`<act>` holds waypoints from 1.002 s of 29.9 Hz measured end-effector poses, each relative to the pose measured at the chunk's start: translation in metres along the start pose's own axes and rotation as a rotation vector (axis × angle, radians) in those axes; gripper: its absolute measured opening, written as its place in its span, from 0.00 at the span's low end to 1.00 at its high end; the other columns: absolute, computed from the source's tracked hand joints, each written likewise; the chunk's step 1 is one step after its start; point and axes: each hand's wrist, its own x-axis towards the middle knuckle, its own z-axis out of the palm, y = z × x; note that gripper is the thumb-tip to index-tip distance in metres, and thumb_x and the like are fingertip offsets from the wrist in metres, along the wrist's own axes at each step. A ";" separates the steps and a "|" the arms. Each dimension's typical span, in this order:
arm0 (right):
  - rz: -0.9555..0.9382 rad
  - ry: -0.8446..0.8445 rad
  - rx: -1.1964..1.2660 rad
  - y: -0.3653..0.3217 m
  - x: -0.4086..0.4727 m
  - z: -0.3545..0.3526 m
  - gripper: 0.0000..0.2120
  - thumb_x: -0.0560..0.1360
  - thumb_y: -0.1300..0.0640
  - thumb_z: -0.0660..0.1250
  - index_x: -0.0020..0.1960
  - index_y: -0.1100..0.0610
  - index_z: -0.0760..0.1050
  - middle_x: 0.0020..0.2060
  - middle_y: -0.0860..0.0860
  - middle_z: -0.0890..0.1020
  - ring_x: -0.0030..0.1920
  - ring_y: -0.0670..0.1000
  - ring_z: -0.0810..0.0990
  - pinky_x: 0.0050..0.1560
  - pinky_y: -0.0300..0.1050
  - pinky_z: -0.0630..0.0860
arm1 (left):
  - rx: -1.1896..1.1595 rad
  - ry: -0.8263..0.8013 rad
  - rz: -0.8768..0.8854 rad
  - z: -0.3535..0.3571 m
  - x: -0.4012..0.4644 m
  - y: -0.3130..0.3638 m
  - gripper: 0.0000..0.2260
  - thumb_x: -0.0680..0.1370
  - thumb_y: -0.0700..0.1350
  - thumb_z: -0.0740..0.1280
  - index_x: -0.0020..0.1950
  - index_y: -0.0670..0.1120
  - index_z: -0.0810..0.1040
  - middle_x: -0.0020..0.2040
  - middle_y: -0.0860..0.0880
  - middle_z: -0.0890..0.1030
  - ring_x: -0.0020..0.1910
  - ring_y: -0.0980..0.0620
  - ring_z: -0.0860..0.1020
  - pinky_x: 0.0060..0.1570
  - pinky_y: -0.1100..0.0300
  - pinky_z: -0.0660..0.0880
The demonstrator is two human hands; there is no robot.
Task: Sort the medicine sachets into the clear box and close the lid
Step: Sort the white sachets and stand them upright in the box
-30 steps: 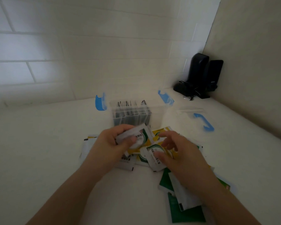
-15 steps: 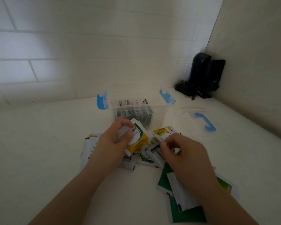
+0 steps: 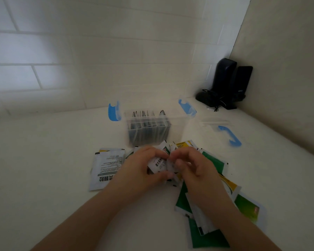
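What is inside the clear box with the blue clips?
The clear box holds a row of dark sachets standing upright between clear dividers, their tops showing above the rim. Its lid is off. How many there are, and what lies at the bottom, cannot be told through the blurred wall.

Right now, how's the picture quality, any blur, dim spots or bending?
Head view: dim, soft light; both hands, left hand and right hand, motion-blurred around the sachets; clear box slightly smeared; wall tile lines bow from the wide-angle lens.

Dim, cool light; we note a brighter patch on the white tiled wall [image 3: 25,57] at left, soft focus throughout, bowed wide-angle edges.
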 end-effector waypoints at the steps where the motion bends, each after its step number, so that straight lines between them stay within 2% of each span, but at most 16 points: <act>1: -0.004 0.005 0.019 0.001 0.001 -0.002 0.12 0.75 0.62 0.59 0.43 0.46 0.74 0.39 0.38 0.80 0.44 0.37 0.78 0.43 0.28 0.74 | 0.014 0.009 -0.003 0.000 0.000 0.000 0.12 0.67 0.54 0.72 0.49 0.58 0.76 0.45 0.59 0.76 0.46 0.63 0.73 0.42 0.73 0.70; 5: -0.003 0.000 0.079 0.000 0.002 -0.005 0.12 0.75 0.65 0.60 0.46 0.49 0.75 0.43 0.42 0.80 0.47 0.39 0.78 0.46 0.29 0.75 | 0.052 0.056 -0.017 0.001 0.000 0.002 0.06 0.71 0.50 0.69 0.42 0.60 0.74 0.42 0.61 0.76 0.42 0.64 0.75 0.41 0.75 0.70; 8: -0.017 0.082 0.014 0.003 0.004 -0.011 0.14 0.72 0.59 0.66 0.51 0.42 0.71 0.50 0.38 0.76 0.51 0.37 0.75 0.49 0.32 0.75 | -0.077 0.096 -0.056 -0.004 0.000 0.002 0.08 0.72 0.45 0.67 0.40 0.58 0.74 0.42 0.57 0.80 0.41 0.60 0.79 0.39 0.69 0.76; 10: -0.007 0.064 -0.035 0.005 0.005 -0.015 0.18 0.71 0.54 0.67 0.56 0.39 0.68 0.51 0.36 0.75 0.52 0.35 0.74 0.49 0.30 0.74 | -0.203 0.097 -0.072 -0.008 -0.001 0.004 0.09 0.74 0.44 0.65 0.40 0.59 0.73 0.40 0.58 0.81 0.40 0.61 0.80 0.34 0.68 0.77; 12: 0.029 -0.009 -0.039 0.005 0.005 -0.013 0.17 0.71 0.52 0.67 0.55 0.37 0.67 0.47 0.39 0.78 0.47 0.36 0.76 0.44 0.29 0.75 | -0.257 0.075 -0.072 -0.008 -0.002 0.006 0.08 0.75 0.46 0.61 0.41 0.60 0.71 0.39 0.61 0.80 0.40 0.61 0.80 0.33 0.67 0.76; 14: 0.029 0.001 -0.064 0.004 0.004 -0.007 0.14 0.70 0.51 0.67 0.52 0.38 0.69 0.41 0.43 0.79 0.42 0.39 0.77 0.40 0.30 0.76 | -0.248 0.058 -0.058 -0.006 -0.003 0.007 0.06 0.75 0.48 0.61 0.44 0.61 0.69 0.42 0.63 0.79 0.39 0.59 0.79 0.32 0.63 0.78; 16: 0.022 0.061 -0.039 0.005 0.004 -0.006 0.10 0.70 0.50 0.68 0.50 0.42 0.72 0.38 0.45 0.80 0.38 0.41 0.78 0.38 0.33 0.77 | -0.240 0.053 -0.043 -0.005 -0.004 0.009 0.10 0.75 0.47 0.64 0.48 0.62 0.68 0.44 0.61 0.79 0.40 0.57 0.80 0.34 0.59 0.80; 18: 0.026 0.078 -0.028 0.006 0.005 -0.011 0.06 0.71 0.48 0.64 0.48 0.42 0.72 0.37 0.45 0.81 0.39 0.41 0.79 0.39 0.33 0.77 | -0.259 0.065 -0.037 -0.006 -0.003 0.010 0.16 0.75 0.44 0.65 0.51 0.65 0.66 0.47 0.59 0.79 0.42 0.58 0.81 0.35 0.60 0.81; 21: 0.039 0.052 -0.195 0.012 0.005 -0.017 0.07 0.74 0.49 0.63 0.51 0.42 0.72 0.44 0.41 0.79 0.45 0.39 0.77 0.41 0.27 0.72 | -0.310 0.132 -0.076 -0.012 -0.001 0.008 0.20 0.76 0.41 0.63 0.49 0.69 0.65 0.47 0.59 0.78 0.39 0.61 0.81 0.30 0.66 0.77; 23: 0.057 -0.052 -0.385 0.016 0.002 -0.016 0.16 0.72 0.47 0.65 0.59 0.45 0.70 0.52 0.42 0.75 0.53 0.42 0.73 0.50 0.27 0.67 | -0.264 0.189 -0.094 -0.015 0.000 0.004 0.18 0.77 0.40 0.61 0.46 0.67 0.69 0.45 0.59 0.77 0.34 0.63 0.79 0.27 0.72 0.72; 24: 0.054 -0.123 -0.486 0.017 0.001 -0.014 0.21 0.71 0.45 0.65 0.63 0.46 0.67 0.57 0.43 0.73 0.58 0.43 0.70 0.57 0.32 0.66 | -0.220 0.211 -0.091 -0.015 0.000 0.003 0.16 0.77 0.39 0.61 0.44 0.64 0.71 0.44 0.58 0.77 0.32 0.62 0.78 0.28 0.73 0.71; 27: -0.005 -0.251 -0.685 0.014 -0.001 -0.009 0.28 0.71 0.40 0.62 0.69 0.46 0.61 0.68 0.44 0.66 0.66 0.46 0.63 0.66 0.42 0.59 | -0.127 0.218 -0.072 -0.014 0.001 0.000 0.13 0.77 0.38 0.61 0.41 0.56 0.76 0.47 0.56 0.75 0.38 0.59 0.76 0.34 0.75 0.70; 30: -0.024 -0.243 -0.623 0.014 0.000 -0.010 0.27 0.72 0.43 0.63 0.68 0.45 0.62 0.68 0.44 0.68 0.66 0.44 0.64 0.65 0.38 0.59 | -0.094 0.203 -0.060 -0.011 0.001 -0.001 0.11 0.77 0.39 0.61 0.42 0.53 0.78 0.48 0.58 0.74 0.48 0.62 0.74 0.39 0.75 0.72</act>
